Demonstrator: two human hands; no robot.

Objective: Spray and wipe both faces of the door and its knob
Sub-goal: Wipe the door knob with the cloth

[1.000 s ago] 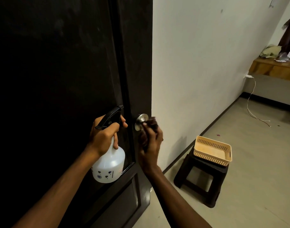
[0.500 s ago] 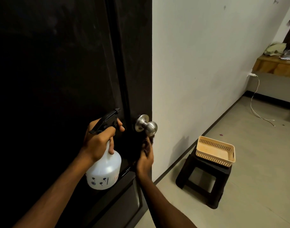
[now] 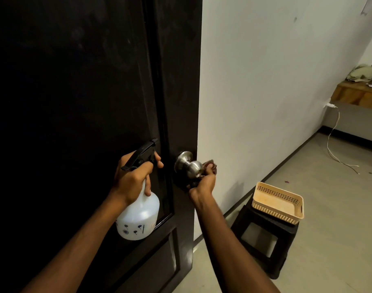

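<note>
A dark panelled door [image 3: 85, 102] fills the left half of the view, its edge against a white wall. A round steel knob [image 3: 189, 166] sticks out near that edge. My left hand [image 3: 132, 178] grips the neck of a white spray bottle [image 3: 138, 218] with a black trigger head, held close to the door just left of the knob. My right hand [image 3: 204, 180] holds a dark cloth [image 3: 211, 166] bunched in its fingers, pressed against the knob's right and lower side.
A black plastic stool [image 3: 265, 240] stands by the wall to the right with a beige perforated basket [image 3: 278, 204] on it. A white cable [image 3: 337, 144] trails from the wall onto the floor. A wooden shelf [image 3: 358, 96] with clutter sits at far right.
My right hand with the cloth dropped from the knob's front to beneath it, then came up round its right side. The bottle hand stayed beside the knob.
</note>
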